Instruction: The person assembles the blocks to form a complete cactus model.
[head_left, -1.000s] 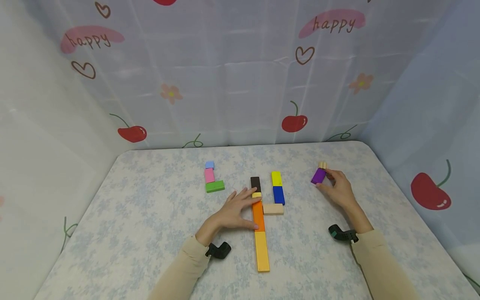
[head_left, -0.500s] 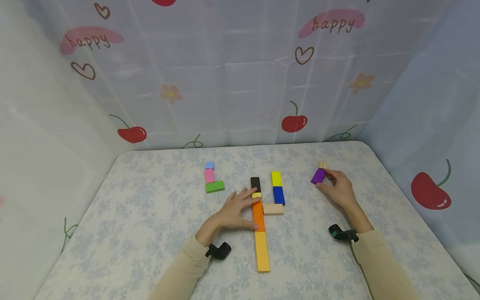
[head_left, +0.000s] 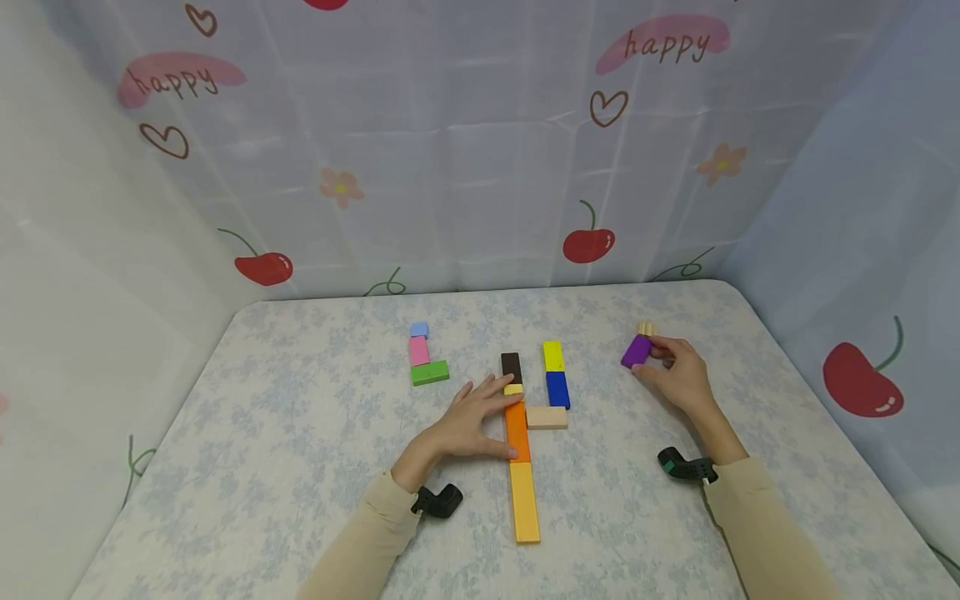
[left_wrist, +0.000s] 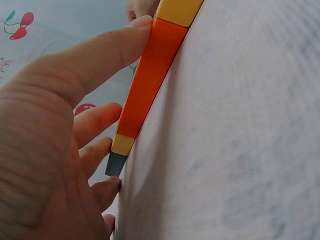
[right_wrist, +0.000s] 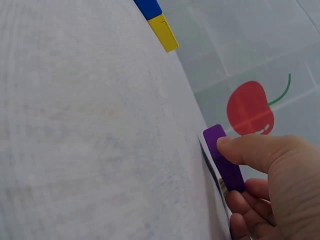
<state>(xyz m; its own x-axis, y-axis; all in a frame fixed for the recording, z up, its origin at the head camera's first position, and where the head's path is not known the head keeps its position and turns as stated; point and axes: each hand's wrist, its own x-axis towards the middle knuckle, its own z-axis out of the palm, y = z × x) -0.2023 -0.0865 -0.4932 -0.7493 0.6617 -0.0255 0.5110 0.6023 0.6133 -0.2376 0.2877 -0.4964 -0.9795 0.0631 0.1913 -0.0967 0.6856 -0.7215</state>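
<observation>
My left hand (head_left: 472, 423) lies over a straight row of blocks, fingers spread and fairly straight. Its thumb tip touches the orange block (head_left: 517, 433), near the joint with the long yellow-orange block (head_left: 525, 504). The fingertips reach the small yellow block (head_left: 513, 389) and the dark brown block (head_left: 511, 367); the left wrist view shows them along the row's edge. At the right, my right hand (head_left: 678, 375) pinches a purple block (head_left: 637, 351) between thumb and fingers. In the right wrist view the purple block (right_wrist: 223, 157) is tilted, with the thumb on its face.
A ridged cream piece (head_left: 646, 330) lies just behind the purple block. Beside the row are a plain wooden block (head_left: 547, 417), a blue block (head_left: 557, 390) and a bright yellow block (head_left: 553, 357). Farther left are green (head_left: 431, 373), pink (head_left: 418, 351) and light blue blocks (head_left: 419, 329).
</observation>
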